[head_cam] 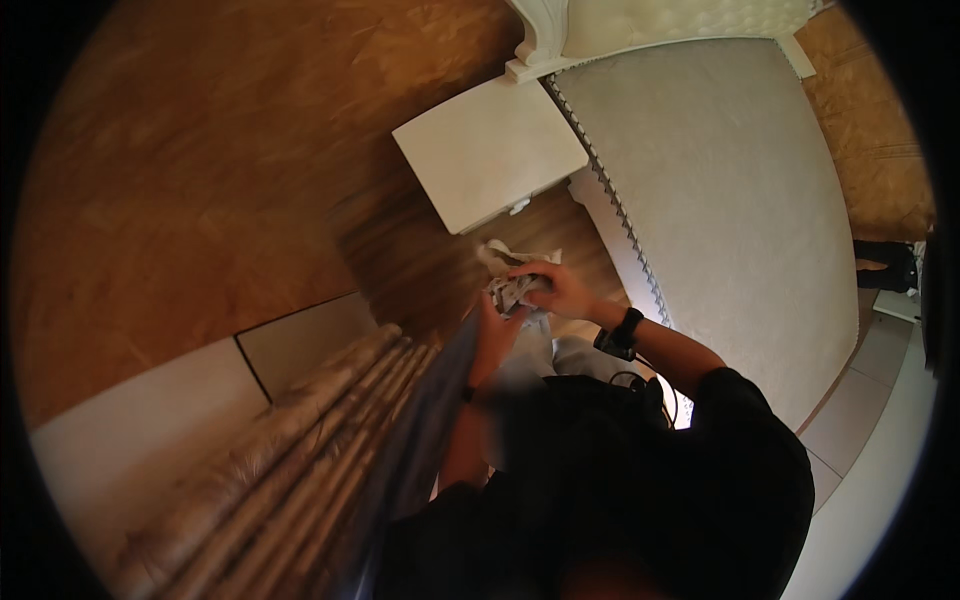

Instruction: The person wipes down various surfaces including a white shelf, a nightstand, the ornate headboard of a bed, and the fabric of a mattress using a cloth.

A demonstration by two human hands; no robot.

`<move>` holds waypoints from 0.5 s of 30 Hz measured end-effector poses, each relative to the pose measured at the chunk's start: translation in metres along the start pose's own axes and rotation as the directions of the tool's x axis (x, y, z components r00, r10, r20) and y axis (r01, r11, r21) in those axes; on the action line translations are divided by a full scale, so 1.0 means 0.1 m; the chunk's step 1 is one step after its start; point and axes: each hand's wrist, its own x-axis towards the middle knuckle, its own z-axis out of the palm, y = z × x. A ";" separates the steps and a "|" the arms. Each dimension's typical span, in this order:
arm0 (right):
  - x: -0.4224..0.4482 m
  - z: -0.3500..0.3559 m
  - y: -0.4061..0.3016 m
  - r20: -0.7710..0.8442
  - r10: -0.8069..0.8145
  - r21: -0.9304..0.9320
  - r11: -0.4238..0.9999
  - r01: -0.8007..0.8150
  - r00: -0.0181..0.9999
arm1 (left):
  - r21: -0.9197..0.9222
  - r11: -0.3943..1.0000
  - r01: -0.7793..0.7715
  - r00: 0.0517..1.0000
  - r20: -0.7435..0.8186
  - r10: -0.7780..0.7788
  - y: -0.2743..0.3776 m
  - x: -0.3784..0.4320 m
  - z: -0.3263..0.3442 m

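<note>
Both hands meet in front of my body, above the wooden floor. My right hand (559, 292), with a black band and a small device at its wrist, curls its fingers over a bunched, pale patterned cloth (510, 294). From the other side my left hand (499, 326) grips the same bundle, its fingers partly hidden. A loose off-white end of the cloth hangs out beyond the fingers. A dark bluish fabric panel (442, 382) runs alongside my left forearm; whether the hand touches it I cannot tell.
A white nightstand (491, 154) stands ahead, against a large bed with a grey mattress (720, 187) and a tufted headboard (675, 19). Long brown curtain folds (300, 457) hang close on the left. Dark items (885, 264) lie at the far right.
</note>
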 end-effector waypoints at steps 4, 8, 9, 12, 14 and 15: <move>0.46 -0.56 0.04 -0.129 0.157 0.193 0.972 -0.131 0.979 | -0.175 0.948 0.265 0.927 0.316 -0.201 -0.04 0.82 0.18; 0.83 -0.89 0.22 -0.197 0.201 0.181 0.969 -0.166 0.960 | -0.129 0.914 0.385 0.870 0.381 -0.313 -0.13 1.43 0.26; 0.94 -0.97 0.27 -0.201 0.195 0.089 0.980 -0.181 0.960 | -0.134 0.908 0.397 0.868 0.377 -0.324 -0.13 1.58 0.30; 1.20 -1.14 0.54 -0.264 -0.027 -0.185 0.982 -0.023 0.964 | 0.017 0.998 0.059 0.996 0.066 -0.060 -0.36 2.05 0.46; 1.37 -1.26 0.69 -0.084 -0.193 -0.643 0.760 0.095 0.978 | 0.338 0.941 -0.011 0.999 -0.029 0.022 -0.57 2.33 0.47; 1.43 -1.30 0.81 -0.075 -0.179 -0.636 0.767 0.092 0.981 | 0.631 0.773 -0.063 0.988 -0.067 0.136 -0.68 2.45 0.50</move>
